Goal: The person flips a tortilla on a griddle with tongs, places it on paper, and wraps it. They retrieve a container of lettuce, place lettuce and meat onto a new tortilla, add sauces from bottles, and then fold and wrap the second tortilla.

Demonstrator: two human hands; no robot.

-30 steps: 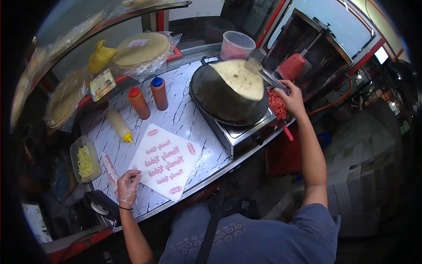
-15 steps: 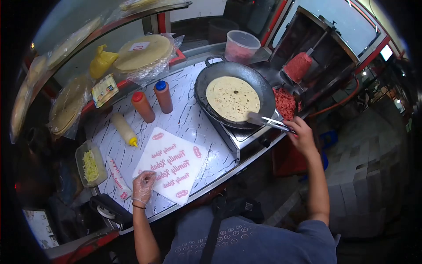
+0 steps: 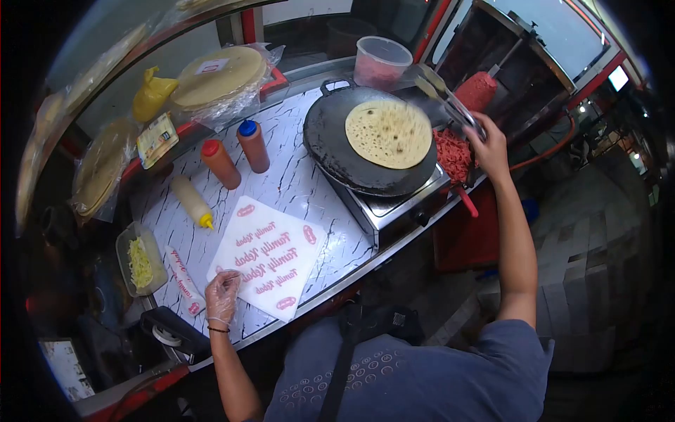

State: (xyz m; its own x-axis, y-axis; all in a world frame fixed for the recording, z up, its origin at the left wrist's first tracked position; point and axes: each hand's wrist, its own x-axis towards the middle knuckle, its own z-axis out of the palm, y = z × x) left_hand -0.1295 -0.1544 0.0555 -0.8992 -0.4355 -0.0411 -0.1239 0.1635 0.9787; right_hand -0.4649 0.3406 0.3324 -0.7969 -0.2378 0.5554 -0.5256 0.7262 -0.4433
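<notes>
My right hand (image 3: 487, 146) is closed round metal tongs (image 3: 460, 112), raised beside the pan with their tips up and to the left. A round flatbread (image 3: 389, 133) with brown spots lies toward the right side of the black pan (image 3: 327, 144); its upper right edge is blurred. The pan sits on a metal stove (image 3: 383, 209). My left hand (image 3: 223, 292), in a clear plastic glove, has its fingers curled together over the left corner of a printed wrapping paper (image 3: 271, 257). Whether they pinch the paper is hidden.
Red-capped (image 3: 221, 165) and blue-capped (image 3: 254, 148) sauce bottles stand left of the pan. A pale squeeze bottle (image 3: 191, 202) lies nearby, above a tub of shredded vegetable (image 3: 143, 264). Shredded red meat (image 3: 454, 155) and a meat spit (image 3: 477, 91) are at the right. Bagged flatbreads (image 3: 218, 77) sit behind.
My right hand has lifted the tongs up and away from the pan's front edge. The flatbread has shifted to the pan's right and shows more brown spots. My left hand stays by the paper.
</notes>
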